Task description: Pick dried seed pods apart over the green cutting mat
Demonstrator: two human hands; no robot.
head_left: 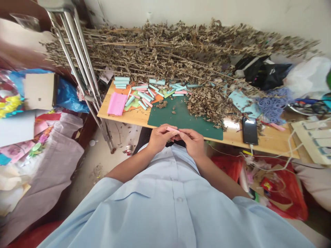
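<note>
Both my left hand (160,138) and my right hand (190,143) pinch a small pink paper roll (172,129) between fingers and thumbs, just in front of the table edge. Beyond them lies a dark green cutting mat (176,119) on a wooden table (124,116). Rolled light blue and pink paper tubes (144,97) are scattered on orange and green paper at the far left of the mat. A stack of pink paper (117,103) lies further left. Crumbled dried leaves (208,105) cover the mat's right part.
Long dried leafy branches (165,51) lie along the table's back. A black phone (250,131) sits right of the mat, near blue yarn (274,105). Metal crutches (77,58) lean at the left. A power strip (310,141) and red bags (284,193) crowd the right.
</note>
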